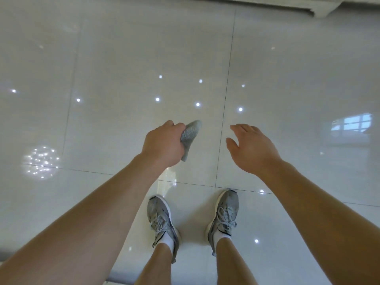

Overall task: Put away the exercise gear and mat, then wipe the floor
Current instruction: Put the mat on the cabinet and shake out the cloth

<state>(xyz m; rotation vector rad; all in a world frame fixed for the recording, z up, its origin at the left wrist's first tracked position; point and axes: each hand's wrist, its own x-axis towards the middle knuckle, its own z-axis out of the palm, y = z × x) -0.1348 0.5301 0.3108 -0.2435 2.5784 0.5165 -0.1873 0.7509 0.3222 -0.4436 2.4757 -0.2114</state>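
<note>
I look straight down at a glossy pale tiled floor (127, 58). My left hand (162, 145) is held out in front of me and grips a small grey cloth (190, 138), which sticks out from under my fingers and hangs above the tiles. My right hand (250, 149) hovers beside it with relaxed, spread fingers and holds nothing. Both hands are in the air above the floor. No exercise gear or mat shows in this view.
My feet in grey sneakers (162, 221) (225, 214) stand on the tiles just below my hands. A white edge, perhaps a wall base or fabric (320, 9), runs along the top right. Ceiling lights and a window reflect in the floor.
</note>
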